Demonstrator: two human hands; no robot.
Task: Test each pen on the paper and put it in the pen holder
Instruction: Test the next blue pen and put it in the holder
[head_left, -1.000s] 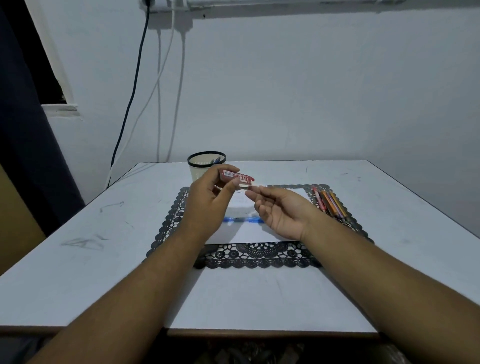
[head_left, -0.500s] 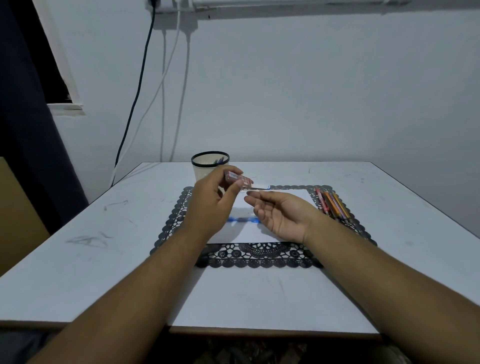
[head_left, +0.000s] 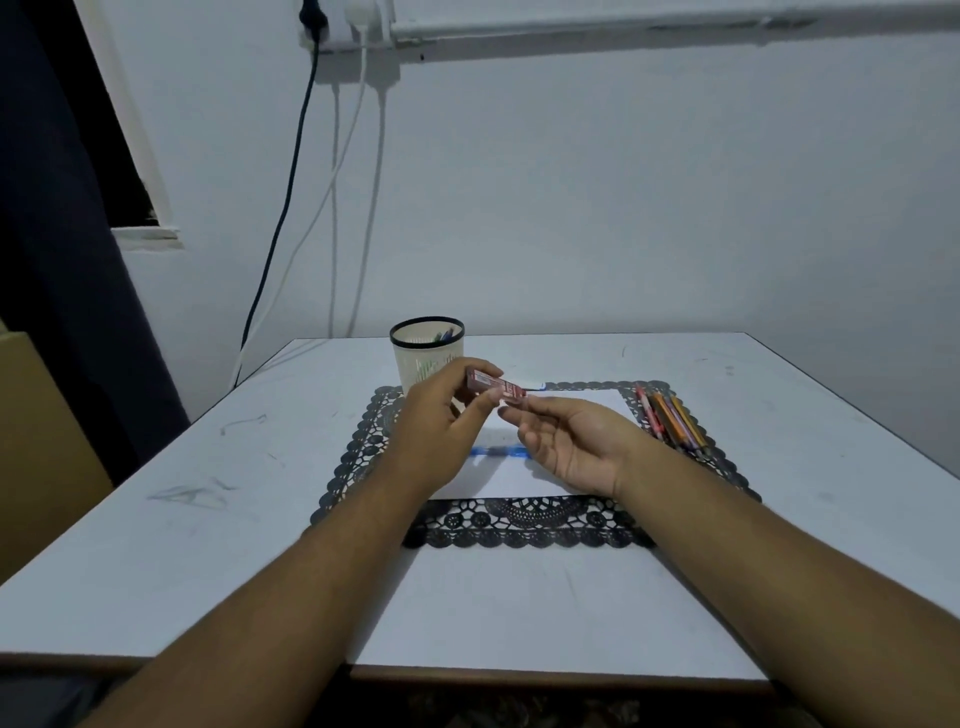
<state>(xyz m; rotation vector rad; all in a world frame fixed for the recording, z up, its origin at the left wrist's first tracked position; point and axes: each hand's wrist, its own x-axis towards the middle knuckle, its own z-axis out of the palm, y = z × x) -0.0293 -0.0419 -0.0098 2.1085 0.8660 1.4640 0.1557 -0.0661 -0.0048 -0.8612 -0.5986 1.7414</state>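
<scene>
Left hand (head_left: 441, 431) pinches a small red pen (head_left: 491, 385) above the paper (head_left: 519, 473), just in front of the pen holder (head_left: 427, 353) at the far left. Right hand (head_left: 571, 447) hangs relaxed, palm up, holding nothing, its fingertips just under the pen.

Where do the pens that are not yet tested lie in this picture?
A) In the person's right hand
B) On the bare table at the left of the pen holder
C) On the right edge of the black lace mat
C: the bundle of pens lies on the right edge of the black lace mat, beside the paper.
</scene>
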